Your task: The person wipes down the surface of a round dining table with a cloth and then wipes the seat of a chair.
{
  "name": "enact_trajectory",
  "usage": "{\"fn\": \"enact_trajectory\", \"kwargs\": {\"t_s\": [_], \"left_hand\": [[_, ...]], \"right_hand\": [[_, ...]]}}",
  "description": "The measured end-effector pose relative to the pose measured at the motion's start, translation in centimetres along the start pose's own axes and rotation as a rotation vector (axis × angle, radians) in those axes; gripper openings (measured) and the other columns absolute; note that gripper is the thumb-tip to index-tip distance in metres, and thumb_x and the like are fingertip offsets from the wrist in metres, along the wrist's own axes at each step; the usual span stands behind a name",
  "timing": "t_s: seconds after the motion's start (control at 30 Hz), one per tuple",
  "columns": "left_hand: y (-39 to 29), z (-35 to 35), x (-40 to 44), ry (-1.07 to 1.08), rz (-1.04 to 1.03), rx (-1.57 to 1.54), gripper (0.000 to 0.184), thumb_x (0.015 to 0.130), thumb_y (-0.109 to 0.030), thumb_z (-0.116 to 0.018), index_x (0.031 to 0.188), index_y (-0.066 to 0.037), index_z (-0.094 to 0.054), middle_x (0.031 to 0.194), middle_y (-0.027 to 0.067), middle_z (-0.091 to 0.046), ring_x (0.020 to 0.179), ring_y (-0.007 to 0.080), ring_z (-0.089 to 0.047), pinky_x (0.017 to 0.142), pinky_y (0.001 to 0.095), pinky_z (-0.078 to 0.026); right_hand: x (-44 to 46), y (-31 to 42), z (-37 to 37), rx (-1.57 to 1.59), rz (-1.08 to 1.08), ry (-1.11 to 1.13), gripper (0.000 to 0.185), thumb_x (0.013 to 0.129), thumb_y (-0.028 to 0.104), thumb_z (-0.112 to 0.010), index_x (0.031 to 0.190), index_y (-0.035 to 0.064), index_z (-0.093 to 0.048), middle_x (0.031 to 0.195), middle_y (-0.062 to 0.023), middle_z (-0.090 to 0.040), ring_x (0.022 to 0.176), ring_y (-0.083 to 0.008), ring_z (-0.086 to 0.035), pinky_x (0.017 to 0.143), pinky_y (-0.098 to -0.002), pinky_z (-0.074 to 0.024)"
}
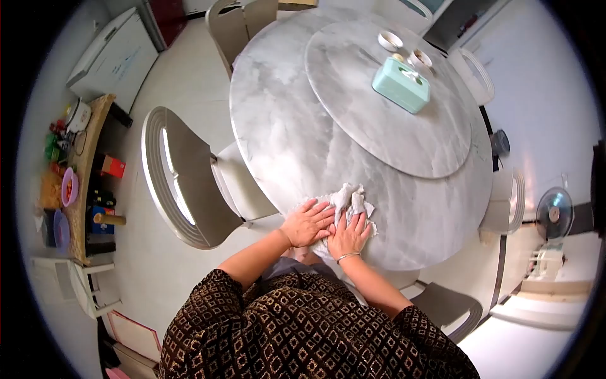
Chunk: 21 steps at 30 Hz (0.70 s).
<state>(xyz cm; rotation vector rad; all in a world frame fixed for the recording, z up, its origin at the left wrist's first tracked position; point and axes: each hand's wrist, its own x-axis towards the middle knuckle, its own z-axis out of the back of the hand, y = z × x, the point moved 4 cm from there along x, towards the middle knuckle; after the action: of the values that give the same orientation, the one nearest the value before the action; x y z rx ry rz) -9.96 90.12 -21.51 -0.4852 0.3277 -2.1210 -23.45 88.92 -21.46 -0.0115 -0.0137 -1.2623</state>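
Note:
A crumpled whitish cloth [355,194] lies on the near edge of the round marbled table [278,139]. My left hand [307,224] rests flat on the left part of the cloth, fingers spread and pointing up and right. Beside it, my right hand [349,236] presses on the cloth with its fingers stretched out, a bracelet at the wrist. The two hands touch or nearly touch. Part of the cloth is hidden beneath them.
On the raised round turntable [379,142] stand a mint-green tissue box [401,86] and two small bowls, one white [390,41], one with dark contents [420,59]. Chairs surround the table, one [180,177] at the left. A fan [555,213] stands at the right.

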Motion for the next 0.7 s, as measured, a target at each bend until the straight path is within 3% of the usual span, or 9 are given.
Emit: {"fn": "enact_trajectory", "kwargs": {"t_s": [0.37,0.5,0.7], "left_hand": [[7.5,3.7,0.8,-0.104,0.343,0.051,0.045,0.091,-0.036,-0.043,0.125,-0.008,-0.048,0.135,0.0091,-0.043,0.129,0.0266,-0.032,0.108,0.0448,-0.02],[9.5,5.5,0.4,-0.158,0.466,0.039,0.043,0.092,-0.036,-0.04,0.126,-0.012,-0.048,0.135,0.0081,-0.042,0.129,0.0262,-0.032,0.108,0.0453,-0.019],[11.2,5.8,0.3,-0.151,0.539,0.076,0.043,0.093,-0.036,-0.037,0.128,-0.012,-0.047,0.137,0.0064,-0.041,0.13,0.025,-0.031,0.108,0.044,-0.018]], "right_hand": [[10.4,6.2,0.3,0.086,0.188,0.044,0.056,0.08,0.039,-0.049,0.129,0.0134,-0.044,0.131,-0.0191,-0.038,0.131,-0.0379,-0.02,0.103,-0.0589,-0.0117],[12.7,8.8,0.7,0.106,0.176,0.07,0.054,0.08,0.035,-0.049,0.13,0.0137,-0.043,0.132,-0.0189,-0.037,0.132,-0.0371,-0.019,0.104,-0.0587,-0.0102],[14.1,10.7,0.9,0.024,0.122,0.168,0.051,0.085,0.033,-0.041,0.133,0.0166,-0.041,0.138,-0.0168,-0.033,0.134,-0.0333,-0.017,0.105,-0.0551,-0.0085]]}}
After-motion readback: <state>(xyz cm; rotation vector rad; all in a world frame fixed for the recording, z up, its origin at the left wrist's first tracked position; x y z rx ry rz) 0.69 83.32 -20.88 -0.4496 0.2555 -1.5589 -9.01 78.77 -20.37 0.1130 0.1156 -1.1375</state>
